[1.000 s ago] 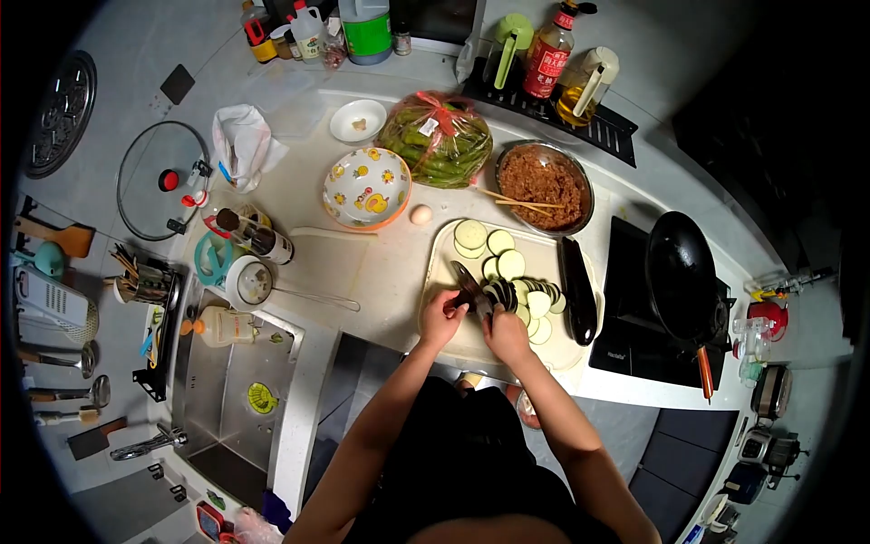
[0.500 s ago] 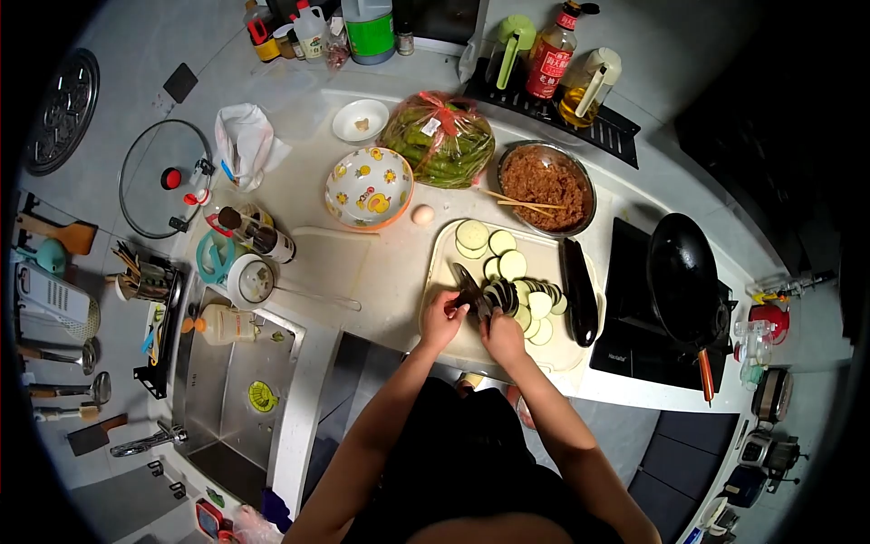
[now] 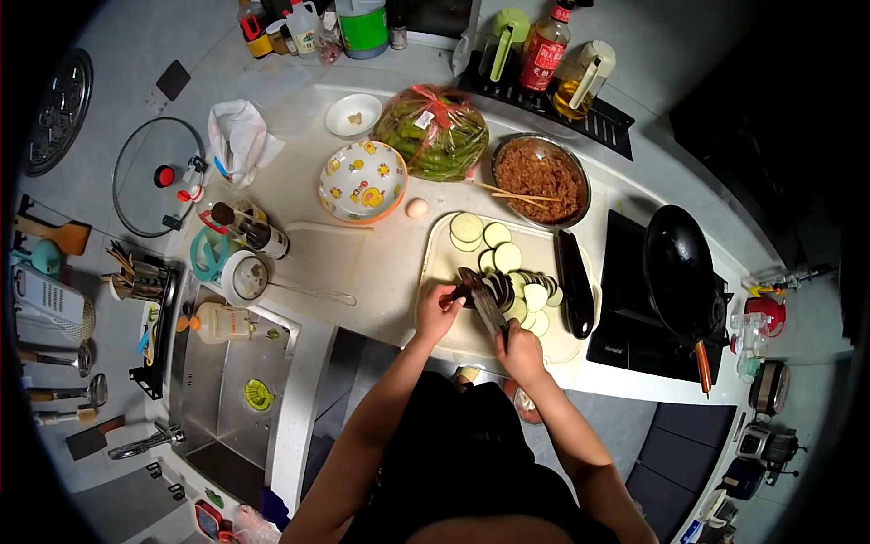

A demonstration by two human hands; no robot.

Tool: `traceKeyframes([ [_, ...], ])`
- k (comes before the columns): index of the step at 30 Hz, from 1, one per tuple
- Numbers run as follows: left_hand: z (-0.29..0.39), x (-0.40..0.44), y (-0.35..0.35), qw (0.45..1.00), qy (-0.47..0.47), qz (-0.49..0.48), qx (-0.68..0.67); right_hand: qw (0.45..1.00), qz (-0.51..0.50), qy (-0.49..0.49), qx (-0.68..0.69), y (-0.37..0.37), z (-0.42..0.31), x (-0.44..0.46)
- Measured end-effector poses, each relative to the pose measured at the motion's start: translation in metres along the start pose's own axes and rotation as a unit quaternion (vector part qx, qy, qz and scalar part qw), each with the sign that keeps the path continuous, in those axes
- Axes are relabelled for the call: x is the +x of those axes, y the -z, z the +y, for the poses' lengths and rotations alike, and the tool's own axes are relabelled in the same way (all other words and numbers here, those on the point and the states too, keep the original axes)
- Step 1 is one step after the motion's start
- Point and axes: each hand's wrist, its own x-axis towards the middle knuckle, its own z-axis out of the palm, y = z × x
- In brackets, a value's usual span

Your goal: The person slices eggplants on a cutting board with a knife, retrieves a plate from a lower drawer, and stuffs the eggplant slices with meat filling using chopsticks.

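My right hand [image 3: 520, 354] is closed on the handle of a knife [image 3: 488, 306], whose blade slants up and left over the cutting board [image 3: 439, 256]. My left hand [image 3: 439, 315] has its fingers closed at the dark end of a partly sliced eggplant [image 3: 461, 292], beside the blade. Just right of the knife, thin dark-edged slices lean in a row. Pale round eggplant slices [image 3: 507, 257] lie loose on the board. A whole dark eggplant [image 3: 573, 283] rests along its right side.
Behind the board stand a metal bowl of minced meat [image 3: 536, 172] with chopsticks across it, a bag of green vegetables [image 3: 435, 136] and a patterned bowl [image 3: 349, 186]. An egg [image 3: 416, 208] lies nearby. The sink [image 3: 213, 381] is left; a wok [image 3: 675, 272] sits right on the cooktop.
My right hand has moved right and toward me with the knife, and more of the blade shows. My left hand stays almost in place at the eggplant.
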Motion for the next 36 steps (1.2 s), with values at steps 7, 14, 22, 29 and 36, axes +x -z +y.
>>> traceKeyframes([
  [7,0.001,0.0,0.001,1.0,0.019,-0.018,-0.012,1.0,-0.011,0.015,-0.02,-0.002,0.001,0.001],
  [14,0.008,0.001,0.001,1.0,0.023,0.004,0.015,0.999,-0.022,0.019,-0.041,-0.002,-0.006,0.01],
  [22,0.011,0.002,0.003,0.999,0.024,-0.014,0.044,0.999,-0.019,0.034,-0.036,-0.007,-0.003,0.024],
  [29,0.006,0.0,0.002,0.999,0.027,-0.019,0.04,0.999,-0.023,0.01,-0.029,-0.045,-0.001,0.047],
  [36,0.004,-0.004,-0.005,1.0,-0.004,-0.002,-0.027,0.999,0.04,-0.008,0.027,-0.076,0.01,0.056],
])
